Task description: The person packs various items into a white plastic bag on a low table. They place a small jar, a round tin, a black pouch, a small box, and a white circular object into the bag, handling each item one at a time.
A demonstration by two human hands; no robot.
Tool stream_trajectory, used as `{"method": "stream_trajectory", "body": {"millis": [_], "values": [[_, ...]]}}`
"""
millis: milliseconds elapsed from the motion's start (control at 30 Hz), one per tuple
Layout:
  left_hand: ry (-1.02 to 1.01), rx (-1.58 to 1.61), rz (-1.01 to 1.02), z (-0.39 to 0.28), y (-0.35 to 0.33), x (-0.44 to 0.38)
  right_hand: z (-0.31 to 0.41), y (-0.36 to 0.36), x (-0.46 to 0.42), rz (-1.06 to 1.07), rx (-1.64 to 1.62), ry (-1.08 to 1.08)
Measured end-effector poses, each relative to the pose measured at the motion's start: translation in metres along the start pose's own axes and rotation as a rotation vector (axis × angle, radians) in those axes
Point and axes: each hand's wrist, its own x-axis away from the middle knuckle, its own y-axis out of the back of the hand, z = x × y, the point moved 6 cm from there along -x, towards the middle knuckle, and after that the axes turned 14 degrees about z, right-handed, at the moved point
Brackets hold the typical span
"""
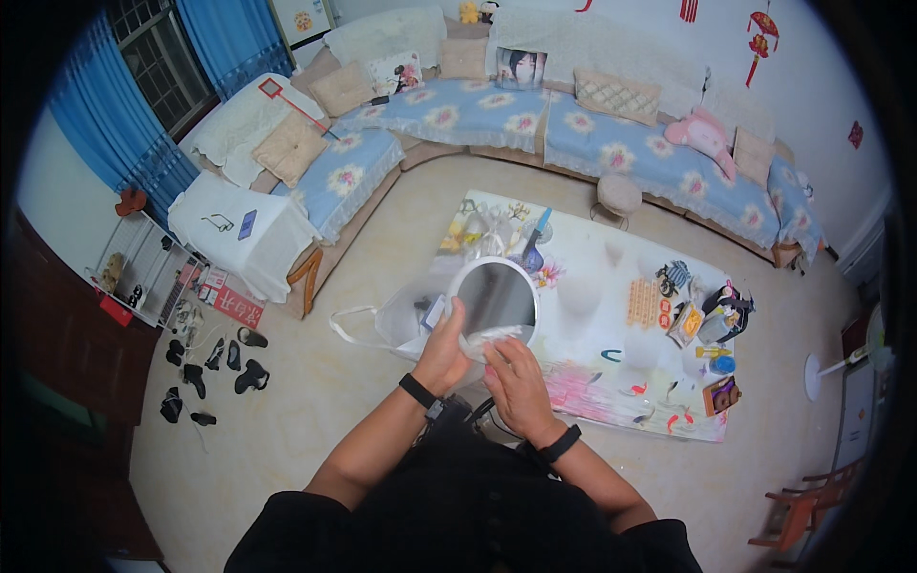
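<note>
A round mirror with a white frame [499,297] is held up in front of me over the near left part of the table. My left hand [445,351] grips its lower left edge, thumb on the rim. My right hand [517,383] holds a crumpled white tissue or cloth [494,340] against the mirror's lower edge. Behind and left of the mirror lie a translucent white bag with a handle [397,315] and a clear plastic bag [487,233]. A knife-like tool with a blue end [537,236] lies just beyond the mirror.
The low table with a floral cover [594,315] bears snack packs [686,324], a blue round container [722,364] and a green U-shaped item [611,355]. A round stool [619,195] stands behind it, before the curved sofa [444,111]. Shoes [252,376] lie on the floor at left.
</note>
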Motion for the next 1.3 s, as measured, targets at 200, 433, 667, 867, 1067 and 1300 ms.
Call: {"method": "stream_trajectory", "body": {"millis": [200, 433, 667, 867, 1067, 1300], "values": [[-0.018, 0.036, -0.005, 0.016, 0.009, -0.003, -0.031, 0.023, -0.061, -0.034, 0.110, -0.004], [0.026, -0.001, 0.047, 0.009, 0.013, 0.003, -0.013, 0.012, -0.024, -0.081, 0.014, 0.048], [-0.017, -0.067, 0.037, 0.009, 0.007, -0.001, -0.042, 0.044, -0.075, -0.280, 0.038, -0.059], [-0.011, -0.012, -0.020, 0.007, 0.026, -0.003, 0.000, 0.008, -0.058, -0.091, 0.014, 0.004], [-0.016, -0.078, 0.055, 0.018, 0.020, -0.002, -0.040, 0.034, -0.082, -0.191, 0.022, -0.131], [0.012, -0.156, -0.065, 0.028, 0.058, -0.004, -0.013, -0.007, -0.044, -0.027, -0.068, -0.048]]}}
